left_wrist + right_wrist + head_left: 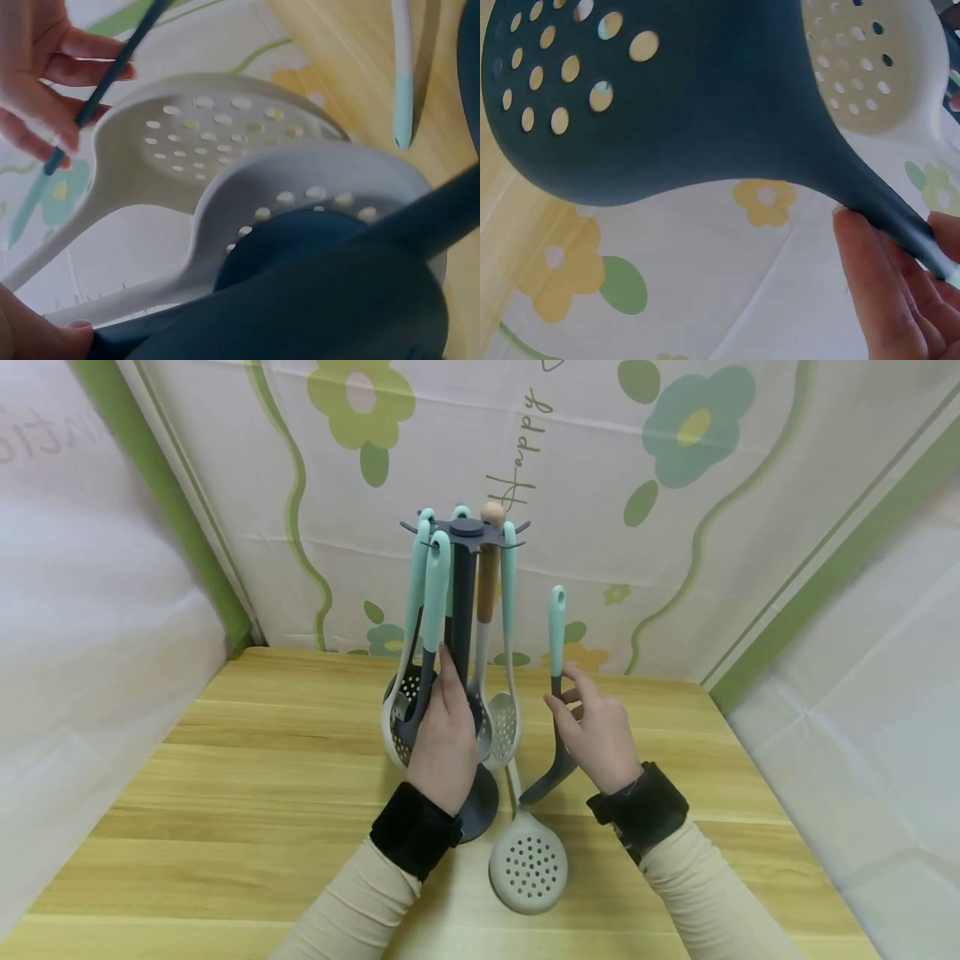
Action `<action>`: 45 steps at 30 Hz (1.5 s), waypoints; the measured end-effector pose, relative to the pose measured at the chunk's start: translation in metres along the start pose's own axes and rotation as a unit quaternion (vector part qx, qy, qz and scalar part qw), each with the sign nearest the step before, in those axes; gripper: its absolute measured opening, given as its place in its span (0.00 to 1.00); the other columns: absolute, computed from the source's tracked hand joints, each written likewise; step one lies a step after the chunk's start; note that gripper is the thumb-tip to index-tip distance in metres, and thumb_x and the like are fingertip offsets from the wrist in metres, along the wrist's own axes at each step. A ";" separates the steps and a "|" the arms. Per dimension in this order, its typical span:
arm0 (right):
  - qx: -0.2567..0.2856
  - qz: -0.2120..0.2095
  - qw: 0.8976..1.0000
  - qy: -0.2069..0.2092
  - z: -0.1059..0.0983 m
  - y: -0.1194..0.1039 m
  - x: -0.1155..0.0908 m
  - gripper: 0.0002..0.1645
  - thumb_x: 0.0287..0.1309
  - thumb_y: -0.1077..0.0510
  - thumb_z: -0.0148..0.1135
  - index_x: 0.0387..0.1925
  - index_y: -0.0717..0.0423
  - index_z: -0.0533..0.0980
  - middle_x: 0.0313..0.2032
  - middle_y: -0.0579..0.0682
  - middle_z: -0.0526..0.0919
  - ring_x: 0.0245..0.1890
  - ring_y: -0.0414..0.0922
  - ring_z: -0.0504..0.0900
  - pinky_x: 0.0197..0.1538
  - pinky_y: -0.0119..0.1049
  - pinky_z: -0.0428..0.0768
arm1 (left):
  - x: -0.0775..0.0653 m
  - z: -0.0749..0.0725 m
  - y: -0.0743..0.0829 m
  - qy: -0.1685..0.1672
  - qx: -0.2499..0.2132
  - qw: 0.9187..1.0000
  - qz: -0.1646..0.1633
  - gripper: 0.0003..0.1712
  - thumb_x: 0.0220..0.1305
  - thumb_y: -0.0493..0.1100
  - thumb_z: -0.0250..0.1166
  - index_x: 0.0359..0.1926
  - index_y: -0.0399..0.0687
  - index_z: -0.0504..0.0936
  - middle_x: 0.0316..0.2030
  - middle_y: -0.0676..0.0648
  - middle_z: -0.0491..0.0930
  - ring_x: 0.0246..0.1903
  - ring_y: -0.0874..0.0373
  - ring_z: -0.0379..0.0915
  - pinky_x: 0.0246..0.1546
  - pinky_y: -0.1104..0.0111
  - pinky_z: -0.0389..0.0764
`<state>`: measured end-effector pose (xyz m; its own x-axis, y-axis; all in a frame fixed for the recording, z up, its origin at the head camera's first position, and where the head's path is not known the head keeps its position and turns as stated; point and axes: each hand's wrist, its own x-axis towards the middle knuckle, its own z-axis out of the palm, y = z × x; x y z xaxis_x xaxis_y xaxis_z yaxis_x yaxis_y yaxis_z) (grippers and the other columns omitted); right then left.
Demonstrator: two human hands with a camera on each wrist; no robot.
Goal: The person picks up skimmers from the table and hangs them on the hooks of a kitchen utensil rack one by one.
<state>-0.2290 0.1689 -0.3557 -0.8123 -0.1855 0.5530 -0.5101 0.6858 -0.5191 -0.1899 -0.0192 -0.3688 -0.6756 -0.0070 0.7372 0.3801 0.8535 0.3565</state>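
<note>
My right hand (600, 731) pinches a dark skimmer (557, 710) by its neck, the mint handle pointing up. Holes dot its broad dark head (645, 97) in the right wrist view. At the utensil rack (467, 602), my left hand (447, 739) grips around the dark post, behind a hanging dark mint-handled utensil (435, 602); some of its fingers are hidden. In the left wrist view a thumb (56, 337) lies against a dark surface. Pale slotted spoons (202, 142) hang on the rack beside the post.
A light grey skimmer (528, 864) lies on the wooden table (285, 827), in front of the rack, its handle running back under the dark skimmer. The rack's round dark base (478, 806) stands beside it. A flower-patterned cloth (585, 510) backs the table.
</note>
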 end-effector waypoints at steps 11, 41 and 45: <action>0.010 -0.042 0.999 0.025 -0.008 -0.018 0.001 0.23 0.62 0.62 0.66 0.56 0.66 0.72 0.33 0.63 0.88 0.24 0.53 0.88 0.27 0.48 0.86 | 0.000 0.001 0.002 0.002 0.027 1.000 0.002 0.44 0.68 0.25 0.56 0.77 0.41 0.44 0.50 0.28 0.74 0.37 0.40 0.81 0.32 0.58 0.85; 0.024 -0.125 0.990 0.061 -0.021 -0.044 0.008 0.19 0.61 0.66 0.65 0.54 0.68 0.75 0.30 0.60 0.87 0.22 0.50 0.87 0.27 0.44 0.86 | 0.000 0.005 0.008 0.016 0.082 0.997 -0.005 0.42 0.67 0.26 0.58 0.74 0.30 0.44 0.50 0.29 0.74 0.33 0.44 0.82 0.30 0.62 0.85; 0.023 -0.135 0.989 0.061 -0.024 -0.048 0.010 0.20 0.61 0.67 0.64 0.54 0.70 0.75 0.30 0.61 0.87 0.22 0.50 0.87 0.28 0.44 0.87 | -0.001 0.006 0.008 0.020 0.086 0.996 -0.002 0.42 0.67 0.26 0.58 0.74 0.30 0.45 0.50 0.29 0.74 0.32 0.44 0.82 0.29 0.62 0.85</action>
<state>-0.2057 0.1508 -0.3099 -0.6051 -0.2690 0.7493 -0.7191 0.5887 -0.3693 -0.1896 -0.0091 -0.3700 -0.6500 -0.0286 0.7594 0.2612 0.9300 0.2586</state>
